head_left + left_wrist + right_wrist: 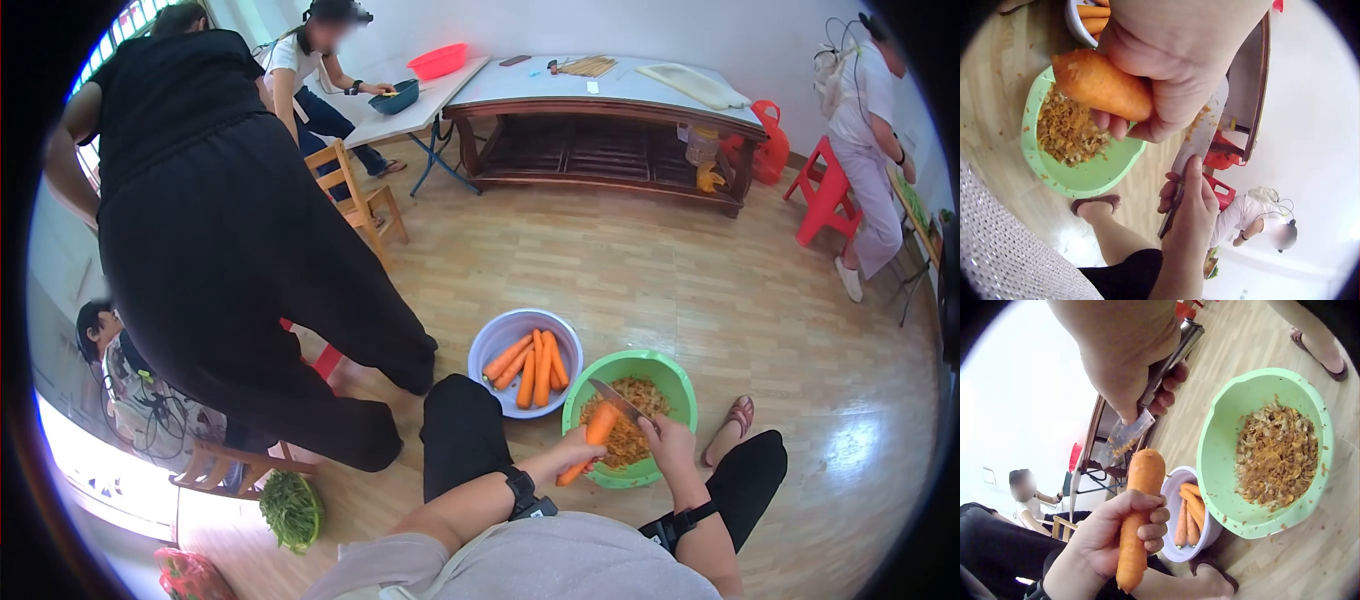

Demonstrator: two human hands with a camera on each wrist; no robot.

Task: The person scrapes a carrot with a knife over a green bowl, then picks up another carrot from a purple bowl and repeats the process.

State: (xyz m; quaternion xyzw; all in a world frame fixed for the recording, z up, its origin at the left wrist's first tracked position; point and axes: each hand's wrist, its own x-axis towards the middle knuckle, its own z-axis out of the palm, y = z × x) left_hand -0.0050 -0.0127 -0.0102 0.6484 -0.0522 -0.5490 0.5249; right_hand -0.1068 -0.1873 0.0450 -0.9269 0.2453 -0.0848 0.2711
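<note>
My left hand [578,448] grips a thick orange carrot [1142,478] around its middle, both ends sticking out. In my right hand [673,442] is a knife [1202,128] with a broad metal blade and a dark handle; orange bits cling to the blade. In the head view the blade lies close beside the carrot's upper end, while the right wrist view shows the blade past that end. Beneath both hands stands a light green basin [683,385] holding a heap of brownish-orange peelings [1279,456].
Left of the green basin, a pale purple basin [478,350] holds several carrots [542,368]. A person in black [230,200] bends close on my left. Leafy greens [290,510] sit at lower left. A long table [620,90] and a red stool [828,190] stand farther off.
</note>
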